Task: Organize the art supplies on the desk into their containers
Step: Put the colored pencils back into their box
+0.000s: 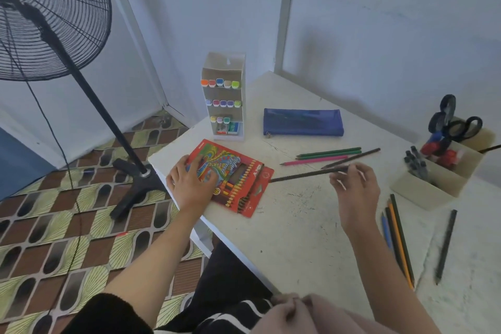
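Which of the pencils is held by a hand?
The dark pencil that the right hand pinches, pointing toward the red pencil box; the others lie untouched.

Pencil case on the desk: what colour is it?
The pencil case is dark blue, best in the head view.

The red pencil box shows upside-down script, seemingly "Coloured pencil"; other print is unreadable.
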